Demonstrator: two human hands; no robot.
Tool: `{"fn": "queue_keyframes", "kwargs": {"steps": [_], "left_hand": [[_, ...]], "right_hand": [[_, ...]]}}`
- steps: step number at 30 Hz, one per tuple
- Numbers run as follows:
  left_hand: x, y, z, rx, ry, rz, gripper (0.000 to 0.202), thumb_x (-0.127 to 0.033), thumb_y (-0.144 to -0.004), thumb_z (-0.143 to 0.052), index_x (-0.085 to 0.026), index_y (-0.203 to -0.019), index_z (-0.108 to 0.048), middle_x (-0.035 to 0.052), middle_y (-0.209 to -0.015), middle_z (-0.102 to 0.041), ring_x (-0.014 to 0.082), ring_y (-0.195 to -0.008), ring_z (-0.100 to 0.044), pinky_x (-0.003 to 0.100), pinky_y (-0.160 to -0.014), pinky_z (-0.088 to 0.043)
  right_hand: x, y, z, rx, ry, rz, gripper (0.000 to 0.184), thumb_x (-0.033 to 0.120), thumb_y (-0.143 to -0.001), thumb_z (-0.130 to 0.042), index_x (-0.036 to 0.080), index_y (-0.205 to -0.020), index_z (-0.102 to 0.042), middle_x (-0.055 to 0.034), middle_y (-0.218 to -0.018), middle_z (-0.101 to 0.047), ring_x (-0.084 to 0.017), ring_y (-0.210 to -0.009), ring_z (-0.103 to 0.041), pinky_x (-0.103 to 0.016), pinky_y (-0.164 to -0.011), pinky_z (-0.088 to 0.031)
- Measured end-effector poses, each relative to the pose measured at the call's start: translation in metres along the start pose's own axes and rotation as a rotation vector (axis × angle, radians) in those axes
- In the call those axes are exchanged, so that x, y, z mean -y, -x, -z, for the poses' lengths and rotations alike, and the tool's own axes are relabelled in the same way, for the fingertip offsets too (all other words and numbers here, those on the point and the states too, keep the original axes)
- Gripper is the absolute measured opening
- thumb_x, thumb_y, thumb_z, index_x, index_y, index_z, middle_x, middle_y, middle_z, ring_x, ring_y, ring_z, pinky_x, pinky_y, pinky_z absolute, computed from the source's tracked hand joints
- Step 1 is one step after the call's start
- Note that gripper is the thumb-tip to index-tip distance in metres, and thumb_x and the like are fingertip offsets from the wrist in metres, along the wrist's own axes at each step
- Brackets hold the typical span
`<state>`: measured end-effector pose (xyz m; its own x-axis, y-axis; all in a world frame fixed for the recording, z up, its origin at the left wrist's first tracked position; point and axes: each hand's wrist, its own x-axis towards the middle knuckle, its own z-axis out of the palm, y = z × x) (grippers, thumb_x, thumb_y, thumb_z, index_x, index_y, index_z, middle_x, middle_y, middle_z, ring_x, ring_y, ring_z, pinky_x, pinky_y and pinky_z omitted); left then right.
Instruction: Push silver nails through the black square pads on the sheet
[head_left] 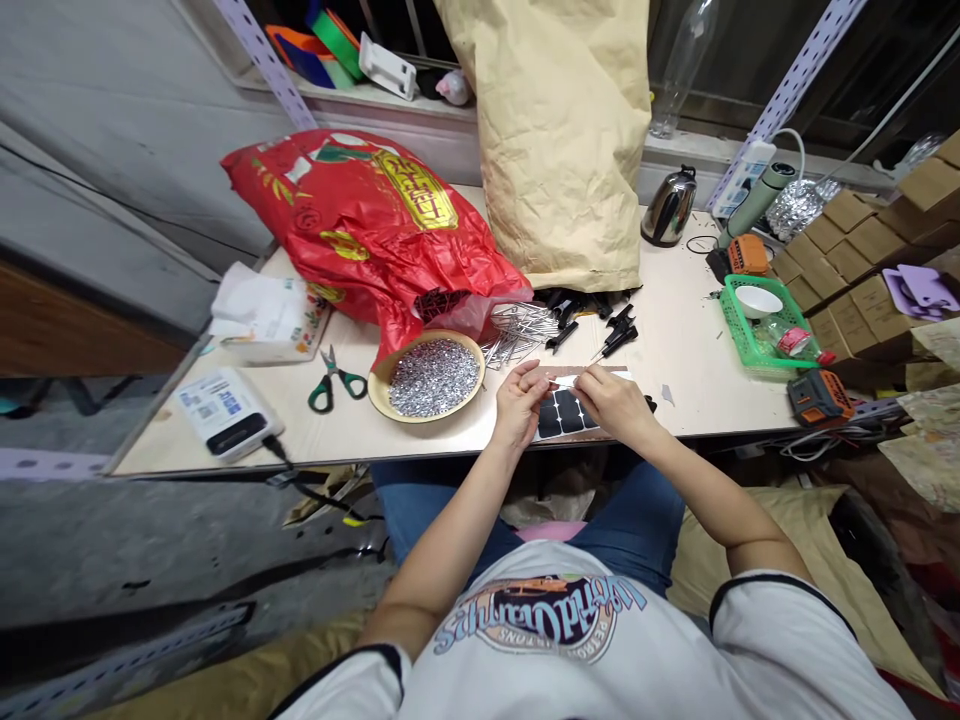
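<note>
My left hand [519,402] and my right hand [615,403] meet over the table's front edge and pinch a thin silver metal clip [564,381] between their fingertips. Under them lies a sheet of black pads [564,415]. A yellow bowl of small shiny silver pieces [431,378] stands just left of my left hand. A pile of silver clips [517,328] and several black clip parts [611,335] lie just beyond my hands.
A red plastic bag [375,225] and a tall brown paper sack [562,140] stand behind. Green-handled scissors [334,380], a tissue pack [262,310] and a white device [225,410] lie left. A kettle [669,208], a green basket [739,335] and cardboard boxes [862,250] are right.
</note>
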<state>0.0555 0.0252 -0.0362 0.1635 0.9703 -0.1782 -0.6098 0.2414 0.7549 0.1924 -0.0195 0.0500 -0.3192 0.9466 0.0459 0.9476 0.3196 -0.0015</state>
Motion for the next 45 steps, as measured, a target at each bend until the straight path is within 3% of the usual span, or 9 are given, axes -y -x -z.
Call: {"fn": "queue_keyframes", "kwargs": {"steps": [12, 17, 23, 27, 32, 39, 41, 45], "left_hand": [[-0.011, 0.005, 0.002, 0.053, -0.266, -0.098, 0.057, -0.031, -0.05, -0.082, -0.016, -0.099, -0.057, 0.0009, -0.066, -0.068, 0.0167, -0.065, -0.067, 0.03, -0.069, -0.053], [-0.012, 0.012, 0.006, 0.128, -0.323, -0.073, 0.052, -0.029, -0.051, -0.081, -0.015, -0.095, -0.059, 0.0017, -0.064, -0.068, 0.0167, -0.066, -0.067, 0.031, -0.072, -0.052], [-0.008, 0.019, 0.009, 0.099, -0.334, -0.086, 0.052, -0.029, -0.049, -0.082, -0.015, -0.094, -0.06, 0.0023, -0.064, -0.069, 0.0171, -0.066, -0.067, 0.03, -0.071, -0.052], [-0.01, 0.026, 0.016, 0.178, -0.347, -0.042, 0.054, -0.03, -0.051, -0.082, -0.015, -0.098, -0.061, 0.003, -0.065, -0.069, 0.017, -0.065, -0.067, 0.03, -0.07, -0.052], [-0.008, 0.041, 0.03, 0.188, -0.36, -0.027, 0.051, -0.031, -0.056, -0.08, -0.015, -0.099, -0.06, 0.0035, -0.068, -0.07, 0.0158, -0.066, -0.067, 0.028, -0.068, -0.052], [-0.008, 0.046, 0.041, 0.267, -0.375, -0.013, 0.052, -0.033, -0.059, -0.079, -0.014, -0.103, -0.059, 0.003, -0.068, -0.07, 0.0132, -0.065, -0.066, 0.025, -0.066, -0.052], [-0.008, 0.045, 0.041, 0.261, -0.384, -0.017, 0.051, -0.033, -0.059, -0.079, -0.014, -0.102, -0.059, 0.0026, -0.068, -0.07, 0.013, -0.064, -0.066, 0.025, -0.066, -0.052], [-0.008, 0.046, 0.037, 0.211, -0.4, -0.035, 0.049, -0.031, -0.059, -0.078, -0.014, -0.101, -0.059, 0.0019, -0.066, -0.069, 0.0135, -0.065, -0.066, 0.025, -0.066, -0.052]], "right_hand": [[-0.003, 0.007, -0.011, 0.025, -0.097, -0.021, 0.032, 0.032, -0.099, -0.035, 0.014, -0.088, -0.059, -0.0077, -0.085, -0.06, -0.013, -0.075, -0.054, -0.022, -0.061, -0.031], [-0.005, 0.011, -0.016, 0.153, -0.25, -0.049, 0.029, 0.031, -0.097, -0.04, 0.014, -0.085, -0.06, -0.0058, -0.082, -0.063, -0.013, -0.075, -0.057, -0.022, -0.066, -0.035], [0.0, 0.021, -0.027, 0.064, -0.46, -0.146, 0.021, 0.028, -0.093, -0.048, 0.015, -0.083, -0.061, -0.0057, -0.084, -0.064, -0.013, -0.077, -0.059, -0.022, -0.07, -0.039], [0.002, 0.028, -0.032, 0.166, -0.715, -0.172, 0.023, 0.027, -0.093, -0.046, 0.015, -0.079, -0.058, -0.0014, -0.073, -0.062, -0.01, -0.068, -0.056, -0.02, -0.065, -0.039], [0.008, 0.036, -0.04, 0.134, -0.792, -0.187, 0.017, 0.03, -0.086, -0.058, 0.015, -0.078, -0.054, -0.0001, -0.074, -0.059, -0.01, -0.067, -0.053, -0.02, -0.064, -0.037], [0.017, 0.038, -0.043, 0.468, -1.096, -0.167, 0.034, 0.037, -0.093, -0.042, 0.014, -0.072, -0.055, 0.0035, -0.055, -0.049, -0.007, -0.048, -0.045, -0.019, -0.054, -0.036], [0.018, 0.04, -0.047, 0.382, -1.069, -0.161, 0.034, 0.041, -0.092, -0.044, 0.014, -0.074, -0.055, 0.0026, -0.057, -0.051, -0.008, -0.051, -0.047, -0.019, -0.054, -0.037], [0.02, 0.046, -0.058, -0.064, -0.714, -0.054, 0.034, 0.041, -0.093, -0.044, 0.015, -0.074, -0.052, -0.0033, -0.072, -0.057, -0.011, -0.064, -0.052, -0.021, -0.059, -0.038]]}}
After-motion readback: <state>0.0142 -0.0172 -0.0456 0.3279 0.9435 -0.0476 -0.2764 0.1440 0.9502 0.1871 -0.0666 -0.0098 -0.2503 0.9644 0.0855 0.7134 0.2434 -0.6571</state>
